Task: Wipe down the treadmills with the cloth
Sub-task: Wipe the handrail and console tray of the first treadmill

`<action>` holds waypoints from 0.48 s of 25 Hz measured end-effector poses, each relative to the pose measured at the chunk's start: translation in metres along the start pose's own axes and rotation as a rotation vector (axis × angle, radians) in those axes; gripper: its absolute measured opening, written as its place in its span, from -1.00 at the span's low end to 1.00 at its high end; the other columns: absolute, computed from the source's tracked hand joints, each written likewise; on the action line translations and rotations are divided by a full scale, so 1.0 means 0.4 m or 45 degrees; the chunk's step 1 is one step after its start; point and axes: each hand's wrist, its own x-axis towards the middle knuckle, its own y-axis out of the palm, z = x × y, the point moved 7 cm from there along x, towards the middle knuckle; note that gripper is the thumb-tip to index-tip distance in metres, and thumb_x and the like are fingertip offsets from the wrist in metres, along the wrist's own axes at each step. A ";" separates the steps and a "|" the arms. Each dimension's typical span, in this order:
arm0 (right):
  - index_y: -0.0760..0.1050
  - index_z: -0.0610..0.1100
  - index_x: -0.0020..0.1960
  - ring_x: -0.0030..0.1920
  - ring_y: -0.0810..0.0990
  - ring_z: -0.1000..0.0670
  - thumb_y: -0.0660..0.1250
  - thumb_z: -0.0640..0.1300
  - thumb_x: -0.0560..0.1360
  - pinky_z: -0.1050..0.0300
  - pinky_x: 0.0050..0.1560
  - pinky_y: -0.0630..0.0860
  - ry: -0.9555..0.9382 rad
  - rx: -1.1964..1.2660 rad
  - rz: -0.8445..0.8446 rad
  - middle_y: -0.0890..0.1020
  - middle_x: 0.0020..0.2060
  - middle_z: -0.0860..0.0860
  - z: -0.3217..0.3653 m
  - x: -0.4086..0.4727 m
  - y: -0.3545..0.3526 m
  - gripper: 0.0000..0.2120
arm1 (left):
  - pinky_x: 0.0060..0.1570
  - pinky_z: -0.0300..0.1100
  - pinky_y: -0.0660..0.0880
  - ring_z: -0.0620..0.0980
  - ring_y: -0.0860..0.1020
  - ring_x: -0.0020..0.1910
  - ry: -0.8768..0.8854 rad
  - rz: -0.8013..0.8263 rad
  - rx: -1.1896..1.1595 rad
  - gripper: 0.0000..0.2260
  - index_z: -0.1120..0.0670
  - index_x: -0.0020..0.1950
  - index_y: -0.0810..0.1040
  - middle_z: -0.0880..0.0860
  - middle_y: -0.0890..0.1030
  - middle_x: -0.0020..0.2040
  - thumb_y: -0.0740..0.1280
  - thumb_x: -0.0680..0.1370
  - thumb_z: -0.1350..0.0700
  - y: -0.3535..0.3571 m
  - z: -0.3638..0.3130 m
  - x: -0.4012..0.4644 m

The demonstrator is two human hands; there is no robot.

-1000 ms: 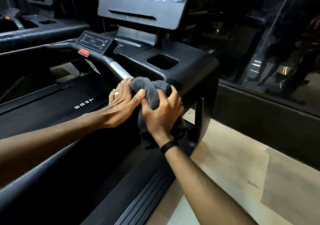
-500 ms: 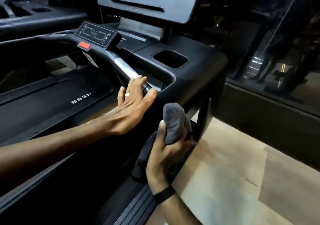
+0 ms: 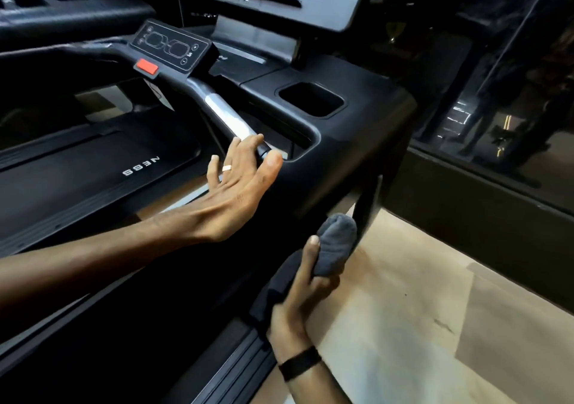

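Observation:
A black treadmill (image 3: 366, 142) fills the middle of the view, with a silver handlebar (image 3: 223, 114), a control pad (image 3: 170, 44) and a red stop button (image 3: 147, 67). My left hand (image 3: 236, 192) lies flat with straight fingers, fingertips touching the lower end of the handlebar. My right hand (image 3: 302, 291) grips a bunched grey cloth (image 3: 334, 248) low down, pressed against the treadmill's right upright post (image 3: 368, 208). The cloth's loose end hangs behind my wrist.
The running belt (image 3: 93, 170) with white lettering lies to the left. A second treadmill (image 3: 62, 15) stands at the far left. A cup-holder recess (image 3: 310, 99) sits in the console. A dark glass wall (image 3: 497, 93) and light wood floor (image 3: 419, 310) are to the right.
My right hand has carried the cloth down from the console edge to the upright post. My left hand let go of the cloth and now rests flat at the handlebar.

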 end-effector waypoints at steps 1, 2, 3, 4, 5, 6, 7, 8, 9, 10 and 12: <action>0.43 -0.15 -0.19 -0.14 0.38 0.21 0.20 -0.01 0.59 0.30 0.00 0.34 -0.080 0.018 -0.087 0.43 -0.19 0.04 -0.006 0.001 -0.006 -0.73 | 0.54 -0.04 -0.35 -0.33 -0.30 0.53 -0.027 -0.003 -0.015 -0.15 -0.13 0.58 -0.05 -0.24 -0.01 0.56 -0.29 0.36 -0.50 -0.009 -0.011 0.005; 0.54 -0.29 -0.05 -0.04 0.53 0.10 0.31 0.01 0.59 0.16 0.09 0.43 -0.172 -0.034 -0.159 0.57 -0.08 -0.06 -0.004 0.019 -0.019 -0.67 | 0.53 -0.06 -0.37 -0.35 -0.30 0.52 -0.016 -0.012 -0.010 -0.16 -0.16 0.56 -0.04 -0.27 0.00 0.52 -0.29 0.36 -0.52 -0.002 0.005 0.007; 0.57 -0.29 0.16 0.09 0.60 -0.05 0.34 0.11 0.56 0.02 0.15 0.49 -0.175 -0.086 -0.230 0.63 0.08 -0.14 -0.001 0.036 -0.037 -0.55 | 0.51 -0.09 -0.39 -0.37 -0.31 0.51 0.001 -0.015 -0.004 -0.17 -0.19 0.55 -0.04 -0.31 -0.01 0.48 -0.29 0.35 -0.54 -0.001 -0.003 0.000; 0.52 -0.24 0.30 0.20 0.59 -0.15 0.33 0.19 0.54 -0.06 0.22 0.49 -0.150 -0.083 -0.259 0.61 0.20 -0.18 0.008 0.078 -0.040 -0.44 | 0.50 -0.11 -0.41 -0.38 -0.33 0.49 0.015 -0.016 0.015 -0.17 -0.21 0.54 -0.04 -0.33 -0.03 0.45 -0.29 0.35 -0.56 -0.001 -0.005 -0.006; 0.46 -0.22 0.38 0.27 0.55 -0.21 0.32 0.23 0.55 -0.10 0.27 0.46 -0.048 -0.062 -0.259 0.57 0.27 -0.22 0.021 0.155 -0.033 -0.39 | 0.50 -0.10 -0.42 -0.38 -0.35 0.49 -0.001 -0.012 0.026 -0.19 -0.20 0.54 -0.05 -0.32 -0.04 0.46 -0.29 0.36 -0.54 -0.003 -0.010 -0.010; 0.42 -0.21 0.42 0.31 0.52 -0.25 0.31 0.23 0.56 -0.11 0.30 0.43 0.144 -0.077 -0.219 0.53 0.31 -0.25 0.027 0.226 -0.027 -0.37 | 0.50 -0.08 -0.43 -0.38 -0.37 0.48 -0.013 -0.009 0.043 -0.20 -0.19 0.55 -0.06 -0.29 -0.05 0.49 -0.29 0.37 -0.52 -0.004 -0.008 -0.008; 0.40 -0.21 0.43 0.32 0.50 -0.27 0.31 0.24 0.56 -0.11 0.31 0.41 0.225 -0.108 -0.246 0.52 0.33 -0.26 0.042 0.280 -0.027 -0.36 | 0.50 -0.06 -0.42 -0.39 -0.39 0.47 -0.018 -0.002 0.063 -0.19 -0.18 0.55 -0.07 -0.26 -0.06 0.52 -0.29 0.38 -0.52 -0.003 -0.010 -0.010; 0.39 -0.22 0.42 0.32 0.50 -0.27 0.31 0.24 0.56 -0.08 0.30 0.42 0.203 -0.093 -0.233 0.51 0.33 -0.25 0.073 0.274 -0.024 -0.35 | 0.51 -0.05 -0.42 -0.40 -0.39 0.46 -0.013 -0.002 0.051 -0.17 -0.17 0.56 -0.08 -0.24 -0.07 0.54 -0.29 0.37 -0.54 -0.002 -0.011 -0.011; 0.41 -0.25 0.40 0.31 0.50 -0.24 0.33 0.23 0.55 0.01 0.31 0.42 0.041 -0.090 -0.248 0.52 0.32 -0.21 0.116 0.225 -0.034 -0.35 | 0.51 -0.04 -0.41 -0.40 -0.39 0.46 -0.027 -0.001 0.062 -0.15 -0.16 0.57 -0.09 -0.23 -0.08 0.55 -0.29 0.36 -0.55 -0.003 -0.011 -0.012; 0.44 -0.27 0.36 0.30 0.49 -0.16 0.37 0.17 0.53 0.18 0.32 0.39 -0.222 -0.084 -0.287 0.51 0.31 -0.12 0.156 0.132 -0.044 -0.39 | 0.52 -0.04 -0.39 -0.39 -0.38 0.47 -0.043 -0.006 0.051 -0.13 -0.13 0.58 -0.09 -0.23 -0.08 0.56 -0.29 0.36 -0.55 -0.005 -0.005 -0.009; 0.51 -0.21 0.30 0.25 0.45 0.05 0.45 0.06 0.48 0.40 0.31 0.25 -0.685 -0.082 -0.145 0.45 0.28 0.01 0.183 -0.111 -0.046 -0.50 | 0.53 -0.05 -0.36 -0.37 -0.33 0.50 -0.093 -0.026 0.052 -0.11 -0.10 0.59 -0.08 -0.23 -0.06 0.57 -0.29 0.35 -0.51 -0.007 0.001 -0.005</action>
